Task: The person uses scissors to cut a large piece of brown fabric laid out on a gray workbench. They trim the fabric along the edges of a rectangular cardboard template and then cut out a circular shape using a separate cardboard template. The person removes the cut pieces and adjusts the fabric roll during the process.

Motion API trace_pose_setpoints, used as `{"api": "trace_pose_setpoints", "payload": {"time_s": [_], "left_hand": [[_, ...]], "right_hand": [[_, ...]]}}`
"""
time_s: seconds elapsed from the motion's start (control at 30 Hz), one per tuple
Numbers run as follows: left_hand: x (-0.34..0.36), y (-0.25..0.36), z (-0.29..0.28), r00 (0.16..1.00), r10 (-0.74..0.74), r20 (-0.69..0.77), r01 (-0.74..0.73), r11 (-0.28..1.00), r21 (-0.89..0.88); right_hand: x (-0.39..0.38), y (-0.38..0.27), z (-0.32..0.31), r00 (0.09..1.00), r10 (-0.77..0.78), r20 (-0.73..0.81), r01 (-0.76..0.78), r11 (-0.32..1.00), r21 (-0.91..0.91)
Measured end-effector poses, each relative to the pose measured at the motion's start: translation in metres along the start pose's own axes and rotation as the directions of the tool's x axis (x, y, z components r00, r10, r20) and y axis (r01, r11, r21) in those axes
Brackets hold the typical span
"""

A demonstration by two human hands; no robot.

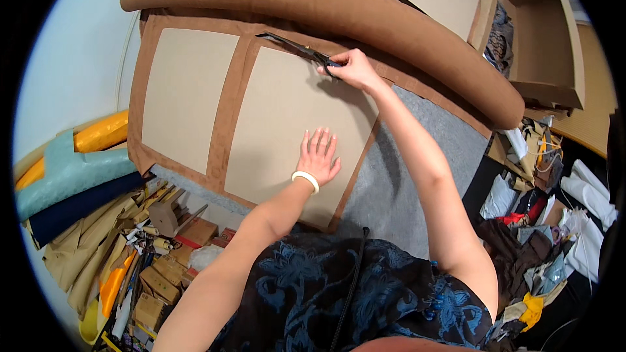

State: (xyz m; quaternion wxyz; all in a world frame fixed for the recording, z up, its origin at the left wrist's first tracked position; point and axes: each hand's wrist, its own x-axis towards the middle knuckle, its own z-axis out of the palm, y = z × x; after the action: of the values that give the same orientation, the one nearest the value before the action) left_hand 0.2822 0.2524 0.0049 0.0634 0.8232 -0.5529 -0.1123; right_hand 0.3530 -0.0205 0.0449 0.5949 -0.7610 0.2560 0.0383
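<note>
My left hand (317, 156), with a pale bangle at the wrist, lies open with spread fingers on the larger beige pattern sheet (274, 98). That sheet and a narrower beige sheet (186, 91) to its left lie on brown suede-like fabric (233, 111). My right hand (352, 68) grips large dark scissors (293, 47) by the handles; their blades point left over the fabric at the upper edge of the larger sheet. Just beyond is a long, thick roll of brown material (326, 0).
Grey felt-like material (430, 163) lies under the fabric at right. Yellow (101, 130), teal (78, 186) and navy rolls stand at left above cardboard boxes (160, 287) and paper. An open carton (548, 39) sits upper right, above heaped scraps and bags (535, 254).
</note>
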Motion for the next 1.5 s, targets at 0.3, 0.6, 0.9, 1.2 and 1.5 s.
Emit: {"api": "trace_pose_setpoints", "payload": {"time_s": [0.3, 0.6, 0.9, 1.2, 1.5], "left_hand": [[0.004, -0.008, -0.026, 0.998, -0.019, -0.057, 0.007, 0.979, -0.202], [0.101, -0.217, -0.109, 0.813, -0.481, -0.328, 0.114, 0.684, -0.721], [0.185, -0.336, -0.101, 0.941, -0.005, -0.340, -0.112, 0.940, -0.324], [0.208, -0.362, -0.089, 0.974, -0.018, -0.226, -0.087, 0.890, -0.447], [0.206, -0.347, -0.106, 0.994, 0.016, -0.109, -0.053, 0.939, -0.339]], "right_hand": [[-0.106, -0.033, 0.086, 0.969, 0.222, -0.111, -0.083, 0.712, 0.698], [-0.132, -0.069, 0.161, 0.896, 0.374, -0.240, 0.015, 0.515, 0.857], [-0.067, -0.106, 0.290, 0.855, 0.460, -0.239, 0.152, 0.218, 0.964], [-0.023, -0.126, 0.319, 0.814, 0.500, -0.296, 0.239, 0.178, 0.955], [-0.015, -0.129, 0.335, 0.792, 0.540, -0.286, 0.268, 0.114, 0.957]]}}
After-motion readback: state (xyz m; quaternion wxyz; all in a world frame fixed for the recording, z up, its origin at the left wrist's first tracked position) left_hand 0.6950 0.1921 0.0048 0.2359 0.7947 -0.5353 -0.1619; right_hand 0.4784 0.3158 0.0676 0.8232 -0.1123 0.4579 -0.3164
